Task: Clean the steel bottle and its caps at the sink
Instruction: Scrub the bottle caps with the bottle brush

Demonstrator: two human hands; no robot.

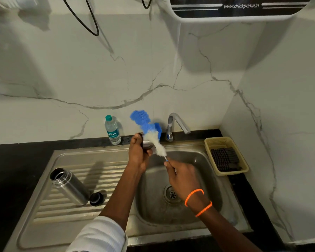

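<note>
White ribbed sleeve [100,235] fills the bottom edge, on the left arm that reaches up over the sink [215,228]. At the end of that arm the left hand [139,155] curls round a dark round cap [143,142], gripping it above the far rim of the basin; the cap is partly hidden by the fingers, so its inside cannot be judged. Right hand [185,176], with two orange bands [198,202] on the wrist, pinches the thin wire handle of a bottle brush [149,133], whose white and blue bristles lie against the cap and look blurred. Steel bottle [69,186] stands uncapped on the ribbed draining board [105,171] to the left of the basin, its open mouth dark, with what may be a little reflection or liquid inside. Just beside its base sits a second black cap [96,198]. On the dark counter [16,157] behind the sink stands a clear plastic water bottle [112,130] with a green lid, which looks nearly full. A yellow basket [210,142] at the sink's right holds dark scrubbing pads [225,158]. A steel tap [176,127] points over the basin.
</note>
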